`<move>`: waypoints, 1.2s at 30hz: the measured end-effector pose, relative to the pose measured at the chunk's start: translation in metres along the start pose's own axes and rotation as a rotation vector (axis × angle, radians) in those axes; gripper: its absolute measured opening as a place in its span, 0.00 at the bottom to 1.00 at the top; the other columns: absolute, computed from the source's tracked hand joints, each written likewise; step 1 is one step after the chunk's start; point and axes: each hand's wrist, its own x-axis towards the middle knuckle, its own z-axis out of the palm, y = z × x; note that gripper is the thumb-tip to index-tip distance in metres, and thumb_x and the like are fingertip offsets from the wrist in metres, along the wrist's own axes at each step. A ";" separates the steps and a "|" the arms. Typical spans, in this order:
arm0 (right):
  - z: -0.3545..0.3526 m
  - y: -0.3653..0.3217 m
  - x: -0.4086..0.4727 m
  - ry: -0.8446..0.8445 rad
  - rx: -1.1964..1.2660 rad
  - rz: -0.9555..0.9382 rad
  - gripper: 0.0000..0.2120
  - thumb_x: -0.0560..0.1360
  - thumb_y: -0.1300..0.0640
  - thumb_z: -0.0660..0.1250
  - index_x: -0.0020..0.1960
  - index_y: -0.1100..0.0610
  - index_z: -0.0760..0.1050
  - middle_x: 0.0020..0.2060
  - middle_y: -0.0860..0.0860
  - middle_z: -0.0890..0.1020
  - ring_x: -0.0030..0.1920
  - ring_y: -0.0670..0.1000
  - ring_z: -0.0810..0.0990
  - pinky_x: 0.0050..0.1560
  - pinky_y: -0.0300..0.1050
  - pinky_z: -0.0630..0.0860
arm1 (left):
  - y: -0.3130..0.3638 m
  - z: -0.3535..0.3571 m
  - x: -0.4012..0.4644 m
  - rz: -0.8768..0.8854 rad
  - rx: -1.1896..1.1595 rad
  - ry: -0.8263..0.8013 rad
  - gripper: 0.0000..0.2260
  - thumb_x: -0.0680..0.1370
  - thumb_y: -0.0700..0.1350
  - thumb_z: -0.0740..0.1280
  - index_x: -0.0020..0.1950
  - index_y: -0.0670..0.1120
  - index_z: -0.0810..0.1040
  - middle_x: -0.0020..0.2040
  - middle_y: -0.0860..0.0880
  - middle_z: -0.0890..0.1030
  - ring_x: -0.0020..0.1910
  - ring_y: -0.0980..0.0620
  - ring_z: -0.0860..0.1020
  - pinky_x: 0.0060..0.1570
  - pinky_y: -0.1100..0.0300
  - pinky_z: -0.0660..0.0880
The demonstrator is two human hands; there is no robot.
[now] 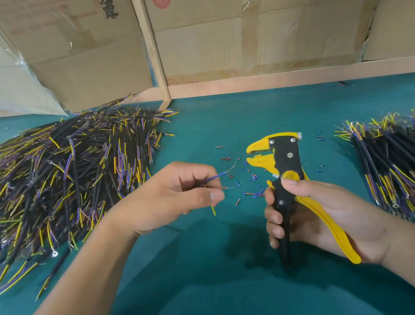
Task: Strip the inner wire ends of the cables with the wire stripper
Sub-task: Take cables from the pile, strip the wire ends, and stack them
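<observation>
The right hand, closest to me, is wrapped around the handles of a yellow-and-black automatic wire stripper, held upright with its jaws parted and nothing between them. Just to its left, the left hand pinches one cable, most of it hidden in the fingers. Its thin inner wires fan out: a blue wire and a red wire both seem to end in bare strands, while a yellow-green wire points down, seemingly still covered. Small blue and red insulation scraps dot the teal green table mat between the hands. Which of the big left heap of black cables and the smaller right pile holds finished work, I can't tell, so plenty may remain.
</observation>
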 end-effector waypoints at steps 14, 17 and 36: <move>-0.024 0.017 0.025 -0.180 0.353 0.099 0.17 0.83 0.46 0.62 0.55 0.60 0.77 0.42 0.58 0.76 0.43 0.59 0.77 0.53 0.61 0.75 | -0.005 0.015 0.015 -0.023 -0.107 0.302 0.20 0.79 0.59 0.62 0.37 0.47 0.82 0.27 0.52 0.58 0.27 0.51 0.55 0.27 0.58 0.54; -0.026 0.019 0.026 -0.186 0.363 0.100 0.17 0.82 0.46 0.64 0.54 0.60 0.77 0.42 0.58 0.76 0.42 0.59 0.76 0.53 0.60 0.75 | -0.004 0.019 0.018 -0.058 -0.233 0.336 0.18 0.81 0.54 0.62 0.36 0.47 0.81 0.27 0.54 0.58 0.26 0.53 0.55 0.26 0.65 0.57; -0.034 0.025 0.031 -0.198 0.396 0.140 0.17 0.81 0.45 0.65 0.53 0.60 0.77 0.41 0.58 0.77 0.42 0.60 0.77 0.53 0.60 0.75 | 0.005 0.036 0.020 -0.165 -0.581 0.404 0.13 0.79 0.48 0.65 0.44 0.42 0.84 0.29 0.54 0.54 0.25 0.54 0.52 0.24 0.67 0.54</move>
